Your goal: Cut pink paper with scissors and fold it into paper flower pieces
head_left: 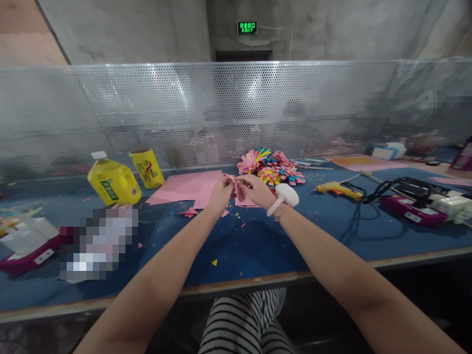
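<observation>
Both hands meet above the blue table, closed on one small folded piece of pink paper [240, 191]. My left hand [221, 191] pinches its left edge with the fingertips. My right hand [258, 191] grips the other side, with a fluffy white band [285, 196] around its wrist. Under and behind the hands lie pink paper sheets [184, 187]. Just beyond sits a pile of paper flowers [271, 167] in pink, yellow and blue. A small folded pink scrap [190, 212] rests left of my left hand. How the paper is folded between the fingers is partly hidden.
To the left stand a yellow bottle [114, 182] and a yellow container [147, 168]. A yellow glue gun [339, 190] lies at right near a magenta power strip [413, 210] with black cables. A perforated metal panel [236, 108] closes the table's back. Paper scraps dot the table.
</observation>
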Motion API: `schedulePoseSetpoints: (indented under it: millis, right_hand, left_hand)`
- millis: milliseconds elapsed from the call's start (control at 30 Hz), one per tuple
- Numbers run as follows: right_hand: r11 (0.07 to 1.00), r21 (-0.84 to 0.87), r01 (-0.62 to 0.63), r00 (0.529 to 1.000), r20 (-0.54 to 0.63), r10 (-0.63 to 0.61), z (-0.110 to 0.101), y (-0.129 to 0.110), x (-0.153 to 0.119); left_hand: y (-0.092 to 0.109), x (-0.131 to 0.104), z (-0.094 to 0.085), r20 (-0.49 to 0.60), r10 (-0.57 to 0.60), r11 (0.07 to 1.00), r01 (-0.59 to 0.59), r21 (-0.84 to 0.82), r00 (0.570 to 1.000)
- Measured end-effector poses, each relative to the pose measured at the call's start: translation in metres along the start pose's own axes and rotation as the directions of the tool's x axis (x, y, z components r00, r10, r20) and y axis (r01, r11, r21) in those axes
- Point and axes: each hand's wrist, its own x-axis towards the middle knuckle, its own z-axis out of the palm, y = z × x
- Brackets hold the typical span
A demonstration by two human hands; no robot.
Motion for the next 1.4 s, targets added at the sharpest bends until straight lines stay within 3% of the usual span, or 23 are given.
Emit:
schedulePoseSetpoints:
  millis: [167,367,567,833,1033,1167,1267,1400]
  right_hand:
    - [0.993,-0.117,0.001,0.996,-0.083,-0.011,-0.006,0.004,0.002]
    - [0.987,-0.138,-0.085,0.975,-0.216,0.054,-0.008,0.008,0.004]
    - [0.955,0.116,-0.274,0.949,-0.130,0.288,-0.005,0.014,0.006]
    - [0.872,0.310,-0.378,0.917,-0.006,0.399,-0.008,0.018,0.007]
    - [0.629,0.591,-0.505,0.839,0.165,0.519,-0.009,0.013,0.005]
    - [0.479,0.673,-0.564,0.791,0.275,0.546,-0.013,0.004,0.004]
    - [0.477,0.660,-0.580,0.778,0.277,0.563,-0.014,0.002,0.005]
    - [0.584,0.592,-0.555,0.809,0.221,0.545,-0.012,0.010,0.006]
  left_hand:
    - [0.004,-0.001,0.000,0.077,-0.111,0.938,0.130,-0.322,0.991]
    - [0.006,-0.001,-0.003,0.078,-0.151,0.906,0.170,-0.388,0.985]
    - [0.005,-0.004,0.000,0.070,-0.104,0.942,0.121,-0.314,0.992]
    - [0.001,0.000,-0.003,0.064,-0.063,0.947,0.080,-0.311,0.996]
    - [-0.001,0.003,-0.006,-0.012,-0.078,0.941,0.069,-0.331,0.997]
    - [-0.002,0.005,-0.007,-0.048,-0.069,0.935,0.048,-0.351,0.996]
    - [-0.002,0.006,-0.008,-0.050,-0.064,0.934,0.042,-0.354,0.997]
    - [-0.002,0.006,-0.008,-0.087,-0.059,0.951,0.030,-0.307,0.994]
